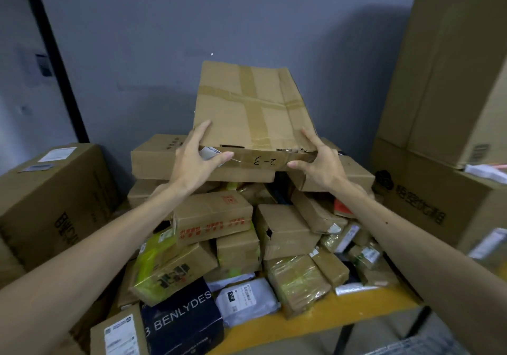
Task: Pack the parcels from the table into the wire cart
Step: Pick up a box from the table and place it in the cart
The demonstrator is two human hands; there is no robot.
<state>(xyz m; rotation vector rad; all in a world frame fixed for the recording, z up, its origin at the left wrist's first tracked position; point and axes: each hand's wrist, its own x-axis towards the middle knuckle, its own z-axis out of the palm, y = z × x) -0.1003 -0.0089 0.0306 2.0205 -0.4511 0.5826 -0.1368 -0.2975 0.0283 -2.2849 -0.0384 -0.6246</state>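
The small brown parcels point(285, 231) crowd the near edge of the yellow table point(315, 324); jostled, they could slide off. Atop the heap, left hand point(197, 159) and right hand point(319, 159) each grip the tilted, crumpled flat cardboard box point(247, 102), which may buckle and slip.

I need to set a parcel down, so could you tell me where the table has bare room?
Only the yellow table strip along the near edge, in front of the white mailer and taped box. Elsewhere parcels pile tightly.
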